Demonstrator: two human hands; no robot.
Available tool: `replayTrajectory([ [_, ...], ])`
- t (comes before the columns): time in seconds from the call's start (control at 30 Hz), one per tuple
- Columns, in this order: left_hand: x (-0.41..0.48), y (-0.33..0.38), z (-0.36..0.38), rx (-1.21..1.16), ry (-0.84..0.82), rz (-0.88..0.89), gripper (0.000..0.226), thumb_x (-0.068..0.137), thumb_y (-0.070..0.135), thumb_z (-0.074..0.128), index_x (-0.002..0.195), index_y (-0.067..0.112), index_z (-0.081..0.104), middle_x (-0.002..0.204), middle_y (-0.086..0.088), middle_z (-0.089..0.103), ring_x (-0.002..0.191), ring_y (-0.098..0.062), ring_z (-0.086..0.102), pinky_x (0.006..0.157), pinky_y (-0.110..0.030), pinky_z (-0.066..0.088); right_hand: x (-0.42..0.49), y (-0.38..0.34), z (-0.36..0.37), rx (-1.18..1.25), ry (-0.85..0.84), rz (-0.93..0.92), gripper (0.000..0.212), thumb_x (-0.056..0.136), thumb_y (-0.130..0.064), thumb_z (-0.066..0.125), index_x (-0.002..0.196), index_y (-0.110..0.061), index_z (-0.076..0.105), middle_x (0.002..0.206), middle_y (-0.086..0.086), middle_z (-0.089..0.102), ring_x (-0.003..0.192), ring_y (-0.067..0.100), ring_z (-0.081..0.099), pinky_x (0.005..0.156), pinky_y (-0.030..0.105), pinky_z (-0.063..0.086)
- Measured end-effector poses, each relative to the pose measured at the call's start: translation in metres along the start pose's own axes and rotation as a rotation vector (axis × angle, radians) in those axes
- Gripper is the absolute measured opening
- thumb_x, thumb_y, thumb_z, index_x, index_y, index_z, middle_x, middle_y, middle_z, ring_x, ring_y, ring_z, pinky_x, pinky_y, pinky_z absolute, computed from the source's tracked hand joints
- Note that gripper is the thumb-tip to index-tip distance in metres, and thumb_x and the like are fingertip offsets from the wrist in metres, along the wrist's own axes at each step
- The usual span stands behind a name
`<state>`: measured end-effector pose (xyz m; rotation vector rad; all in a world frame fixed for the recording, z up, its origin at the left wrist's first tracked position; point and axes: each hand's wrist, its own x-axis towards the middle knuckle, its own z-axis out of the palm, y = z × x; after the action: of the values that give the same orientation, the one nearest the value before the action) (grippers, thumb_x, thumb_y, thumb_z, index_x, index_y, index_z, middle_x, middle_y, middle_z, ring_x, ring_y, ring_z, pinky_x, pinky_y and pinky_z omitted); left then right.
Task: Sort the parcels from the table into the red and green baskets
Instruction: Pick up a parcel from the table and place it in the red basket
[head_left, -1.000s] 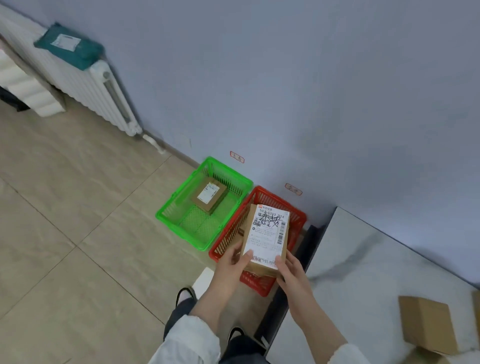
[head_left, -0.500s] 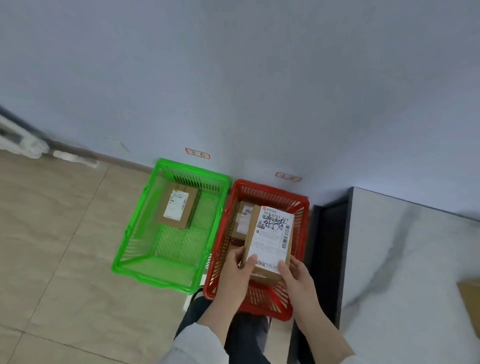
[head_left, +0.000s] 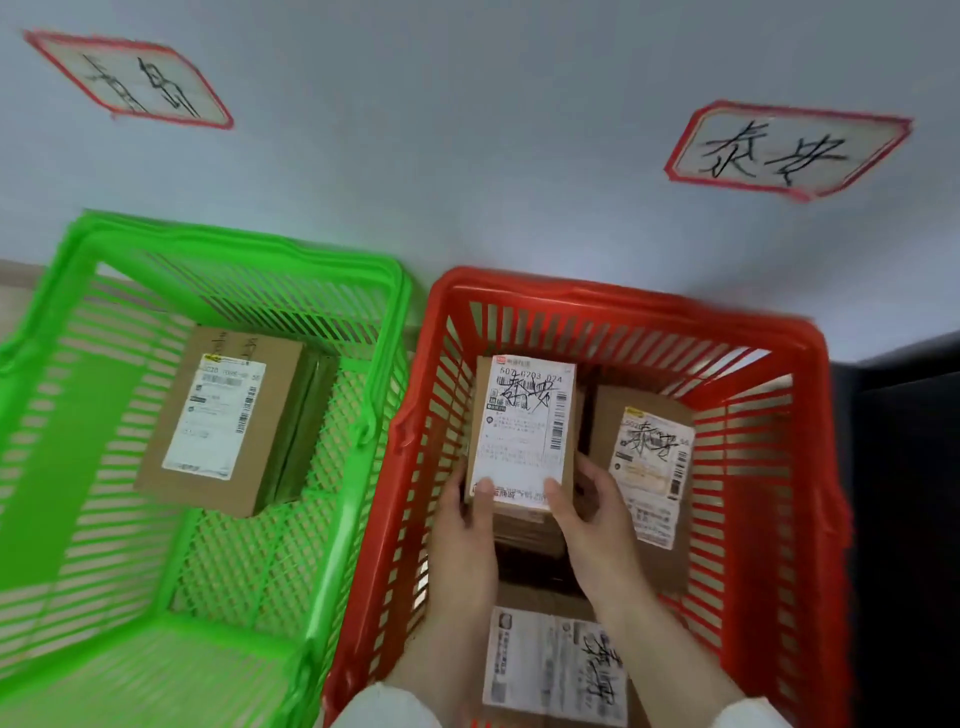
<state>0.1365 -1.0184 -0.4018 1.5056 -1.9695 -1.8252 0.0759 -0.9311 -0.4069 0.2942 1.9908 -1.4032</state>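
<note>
Both my hands hold a small brown parcel (head_left: 524, 421) with a white shipping label, down inside the red basket (head_left: 810, 467). My left hand (head_left: 465, 535) grips its near left corner and my right hand (head_left: 597, 525) grips its near right corner, thumbs on the label. Two other labelled parcels lie in the red basket: one at the right (head_left: 649, 467) and one at the near end (head_left: 556, 670) under my wrists. The green basket (head_left: 363, 364) stands to the left and holds one labelled brown parcel (head_left: 223, 415).
Both baskets sit on the floor against a pale wall. A red-bordered handwritten label (head_left: 779, 150) is stuck on the wall above the red basket, another label (head_left: 135, 80) above the green one. A dark surface (head_left: 909, 467) borders the red basket on the right.
The view has dropped close to the baskets. My hands have lowered the parcel from above the red basket down into it.
</note>
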Motion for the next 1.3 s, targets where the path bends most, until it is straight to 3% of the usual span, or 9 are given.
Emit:
replayTrajectory([
  [0.23,0.019,-0.011,-0.004,0.054,0.06,0.081,0.042,0.096,0.031,0.041,0.137,0.021,0.044,0.134,0.008,0.052,0.124,-0.005,0.047,0.108,-0.029,0.036,0.012,0.008,0.022,-0.037,0.002,-0.073,0.04,0.09,-0.024,0.057,0.129,-0.023,0.046,0.111,-0.015,0.053,0.087,-0.013,0.046,0.065,-0.007,0.038],
  [0.33,0.015,-0.004,-0.004,0.175,0.092,0.093,0.044,0.096,0.029,0.043,0.139,0.019,0.039,0.138,0.006,0.049,0.125,-0.007,0.045,0.108,-0.026,0.034,0.011,-0.001,0.021,-0.054,-0.013,-0.026,0.042,0.091,-0.026,0.056,0.131,-0.023,0.044,0.102,-0.021,0.05,0.091,-0.006,0.049,0.066,0.001,0.041],
  [0.47,-0.008,0.014,-0.007,0.364,0.178,0.323,0.046,0.095,0.028,0.045,0.139,0.018,0.038,0.132,0.015,0.037,0.125,0.005,0.03,0.104,-0.004,0.016,0.008,-0.019,0.013,-0.212,0.019,-0.014,0.052,0.091,-0.036,0.054,0.139,-0.023,0.038,0.14,-0.005,0.042,0.125,0.012,0.044,0.098,0.023,0.036],
  [0.57,-0.008,0.019,-0.011,0.557,0.122,0.594,0.046,0.095,0.034,0.03,0.135,0.016,0.042,0.142,0.006,0.037,0.134,0.001,0.024,0.111,-0.008,0.012,0.01,-0.041,0.003,-0.543,0.105,-0.311,0.051,0.094,-0.03,0.048,0.142,-0.018,0.035,0.149,-0.002,0.031,0.137,0.01,0.026,0.105,0.017,0.018],
  [0.7,0.027,0.014,0.003,0.812,0.057,0.718,0.05,0.092,0.024,0.034,0.137,0.002,0.037,0.146,-0.016,0.039,0.137,-0.019,0.026,0.111,-0.033,0.022,0.052,-0.051,0.005,-0.992,-0.116,-0.771,0.052,0.1,-0.039,0.024,0.145,-0.015,0.019,0.153,-0.008,0.016,0.142,0.001,-0.003,0.115,0.016,-0.004],
  [0.93,0.046,-0.012,0.019,1.082,0.124,0.755,0.052,0.101,0.024,0.006,0.143,-0.003,0.02,0.153,-0.017,0.021,0.143,-0.025,0.016,0.113,-0.039,0.017,0.085,-0.027,0.011,-1.165,-0.123,-0.969,0.048,0.102,-0.028,0.011,0.146,-0.009,0.012,0.155,0.002,0.012,0.144,0.006,-0.004,0.118,0.027,-0.003],
  [1.1,0.048,-0.01,0.018,1.095,0.126,0.739,0.051,0.099,0.023,0.019,0.142,-0.003,0.022,0.153,-0.017,0.021,0.143,-0.025,0.017,0.113,-0.038,0.017,0.084,-0.037,0.011,-1.274,-0.175,-0.913,0.048,0.102,-0.031,0.004,0.147,-0.014,0.003,0.155,0.001,0.001,0.144,0.008,-0.012,0.117,0.025,-0.009],
  [1.2,0.041,0.01,0.004,1.017,0.047,0.722,0.058,0.092,0.026,0.03,0.141,-0.004,0.024,0.151,-0.019,0.026,0.142,-0.026,0.022,0.114,-0.035,0.013,0.07,-0.062,0.002,-1.33,-0.309,-0.797,0.05,0.1,-0.035,0.006,0.139,-0.022,-0.023,0.146,-0.008,-0.034,0.129,0.0,-0.04,0.11,0.019,-0.024],
  [1.3,0.013,0.06,-0.02,0.899,0.016,0.718,0.056,0.094,0.027,0.03,0.14,-0.003,0.03,0.148,-0.018,0.035,0.139,-0.023,0.026,0.113,-0.031,0.018,0.022,-0.106,-0.018,-1.217,-0.32,-0.675,0.054,0.101,-0.033,0.016,0.138,-0.025,-0.023,0.143,-0.012,-0.036,0.129,-0.004,-0.034,0.114,0.019,-0.015],
])
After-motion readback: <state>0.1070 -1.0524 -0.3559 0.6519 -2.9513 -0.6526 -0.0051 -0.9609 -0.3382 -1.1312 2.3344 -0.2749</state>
